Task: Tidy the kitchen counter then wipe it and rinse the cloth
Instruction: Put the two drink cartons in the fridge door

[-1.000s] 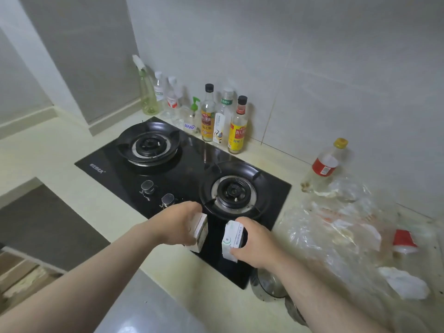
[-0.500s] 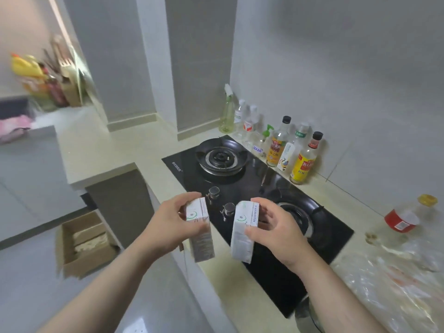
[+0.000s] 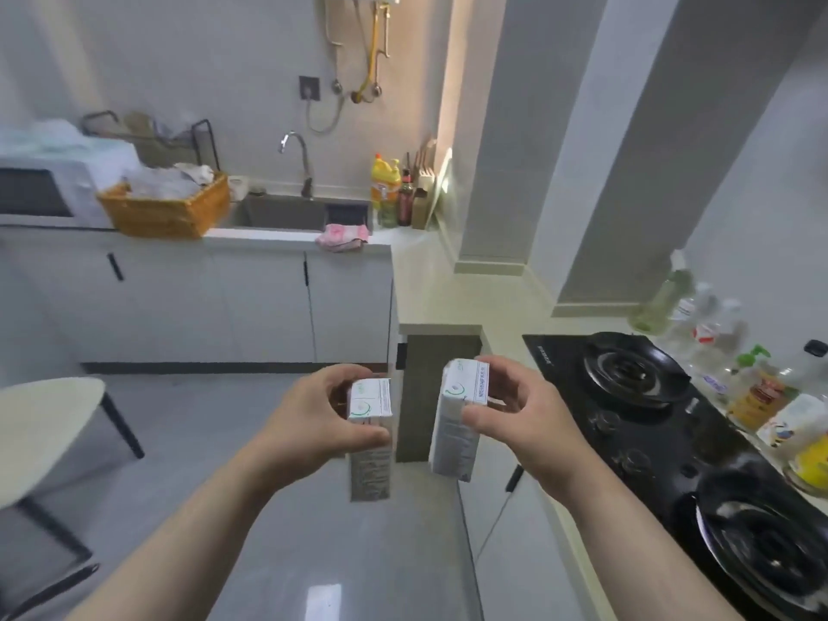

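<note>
Pretty bright, soft indoor light; glare patch on the floor (image 3: 323, 598) bottom center, right-edge bottles (image 3: 717, 333) smeared, wide-angle bending.

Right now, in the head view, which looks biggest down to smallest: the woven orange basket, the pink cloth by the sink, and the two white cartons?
1. Woven orange basket.
2. Two white cartons: alike, enlarged by nearness.
3. Pink cloth.

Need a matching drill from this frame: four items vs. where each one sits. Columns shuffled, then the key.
Things:
1. pink cloth
2. wicker basket
3. yellow bottle
4. white carton

Places:
A. gripped in the right hand
B. right of the sink, by the wall
C. beside the microwave
D. on the counter edge in front of the sink

Pairs: 1-D, 2-C, 3-B, 4-A
</note>
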Tool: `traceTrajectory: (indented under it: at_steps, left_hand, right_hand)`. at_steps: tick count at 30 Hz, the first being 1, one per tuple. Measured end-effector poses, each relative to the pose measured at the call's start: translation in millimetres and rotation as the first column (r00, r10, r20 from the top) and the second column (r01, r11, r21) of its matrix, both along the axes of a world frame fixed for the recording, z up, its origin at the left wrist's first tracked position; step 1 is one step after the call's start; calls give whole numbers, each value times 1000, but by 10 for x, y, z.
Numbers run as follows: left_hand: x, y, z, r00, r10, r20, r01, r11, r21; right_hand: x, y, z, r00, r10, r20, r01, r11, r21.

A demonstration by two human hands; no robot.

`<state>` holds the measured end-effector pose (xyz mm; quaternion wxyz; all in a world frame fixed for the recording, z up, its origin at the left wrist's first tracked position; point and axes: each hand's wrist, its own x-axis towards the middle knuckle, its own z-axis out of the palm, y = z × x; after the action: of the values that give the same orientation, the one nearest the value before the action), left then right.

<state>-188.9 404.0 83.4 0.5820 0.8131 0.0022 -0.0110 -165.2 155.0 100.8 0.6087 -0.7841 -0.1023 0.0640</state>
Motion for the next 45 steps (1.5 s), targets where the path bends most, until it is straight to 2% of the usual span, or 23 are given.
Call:
traceTrajectory:
  at_steps: [4, 9, 14, 19, 22, 26, 33, 40, 42, 45]
  left_hand:
    - [-531, 731, 91, 979, 204, 25, -203, 978, -53]
    - [-1157, 1463, 204, 886, 456, 89, -444, 887, -127]
    - [-1659, 2071, 223, 735, 668, 113, -648, 742, -169]
    - [-2077, 2530, 313, 541, 833, 118, -816, 553, -166]
    - [-2286, 2721, 375, 445, 888, 113, -881, 457, -120]
    - [-2513, 2918, 436, 268, 954, 135, -959, 277, -54]
    - [-2948, 2976, 443, -23, 983, 182, -996, -7, -88]
    - [-3697, 2806, 670, -286, 927, 243, -957, -265, -114]
    - [-3885, 2804, 758, -329, 903, 278, -944, -305, -126]
    - [-4204, 2929, 857, -332, 887, 323, -943, -315, -104]
  right_hand:
    - [-96, 772, 85, 986, 162, 26, -162, 987, -3]
    - [-167, 1707, 165, 921, 388, 25, -387, 922, -26]
    - [-214, 2669, 219, 807, 590, 29, -591, 806, 23]
    - [-287, 3579, 276, 622, 782, 45, -783, 619, 68]
    - [-335, 4065, 342, 511, 857, 63, -858, 504, 100]
    - [-385, 4597, 445, 351, 931, 98, -933, 339, 121]
    - [-621, 5316, 506, 95, 983, 156, -993, 83, 83]
    - [-1260, 5824, 591, -153, 972, 177, -982, -169, 81]
    - [-1480, 5961, 648, -212, 961, 179, -970, -229, 79]
    - [-1838, 6184, 731, -277, 945, 174, -952, -295, 85]
